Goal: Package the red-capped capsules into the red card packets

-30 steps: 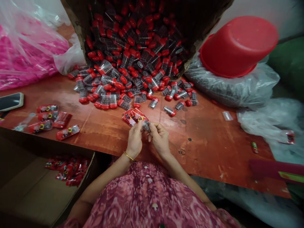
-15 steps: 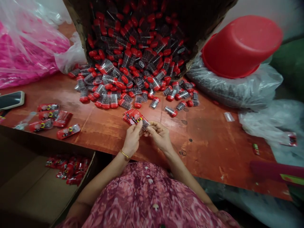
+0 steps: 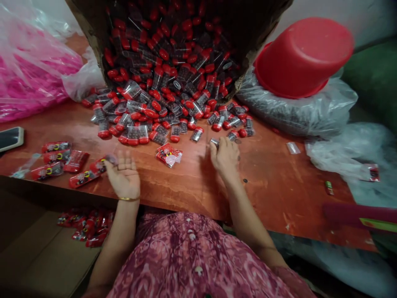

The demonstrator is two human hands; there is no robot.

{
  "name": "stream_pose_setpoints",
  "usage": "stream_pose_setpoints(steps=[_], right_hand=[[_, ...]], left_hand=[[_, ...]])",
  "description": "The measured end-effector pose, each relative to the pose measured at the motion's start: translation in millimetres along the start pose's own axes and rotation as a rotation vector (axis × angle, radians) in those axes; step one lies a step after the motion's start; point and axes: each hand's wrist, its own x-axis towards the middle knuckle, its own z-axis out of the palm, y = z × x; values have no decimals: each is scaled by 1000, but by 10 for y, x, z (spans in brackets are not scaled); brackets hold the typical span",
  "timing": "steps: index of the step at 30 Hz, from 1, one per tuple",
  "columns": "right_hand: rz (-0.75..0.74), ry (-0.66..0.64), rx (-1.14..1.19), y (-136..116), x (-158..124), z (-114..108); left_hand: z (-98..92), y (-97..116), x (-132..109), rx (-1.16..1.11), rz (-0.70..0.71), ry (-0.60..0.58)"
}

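My left hand (image 3: 125, 177) is palm up near the table's front edge, its fingers stretched out. By its thumb lies a red printed packet (image 3: 101, 163), overlapping another red packet (image 3: 81, 179). Farther right, my right hand (image 3: 226, 157) is palm down with its fingers closed over a small clear container (image 3: 214, 142); only one end of that container shows. Between my hands sits a small stack of red printed sleeves (image 3: 169, 155). Just beyond is a heap of clear containers with red caps and dark contents (image 3: 144, 134), spilling out of a tipped carton (image 3: 89, 37).
Several finished-looking red packets (image 3: 57, 156) lie on the left beside a phone (image 3: 10, 138). Below the table edge stands a cardboard box (image 3: 40, 252) holding red packets. A red bucket (image 3: 307, 58) rests upside down on a filled plastic bag (image 3: 288, 111). Pink items fill another bag (image 3: 34, 78).
My hands have parted. The left went leftward, leaving a packet beside the others, and opened. The right moved right onto a container. The sleeve stack stays on the table.
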Motion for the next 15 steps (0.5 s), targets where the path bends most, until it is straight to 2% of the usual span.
stream_pose_setpoints(steps=[3,6,9,10,12,15], right_hand=[[-87,-86,-118,209,27,80],[-291,-178,-41,241,-135,158],[-415,-195,85,210,-322,160],[-426,-183,121,201,-367,150],[-412,-141,187,189,-426,126],[-366,-85,281,161,-456,104]], left_hand=[[-45,36,63,77,38,-44],[47,-90,-78,335,49,-171],[191,-262,-178,800,310,-458],[231,-308,-177,939,417,-515],[283,-373,-137,1172,557,-580],[302,-428,-57,1367,591,-605]])
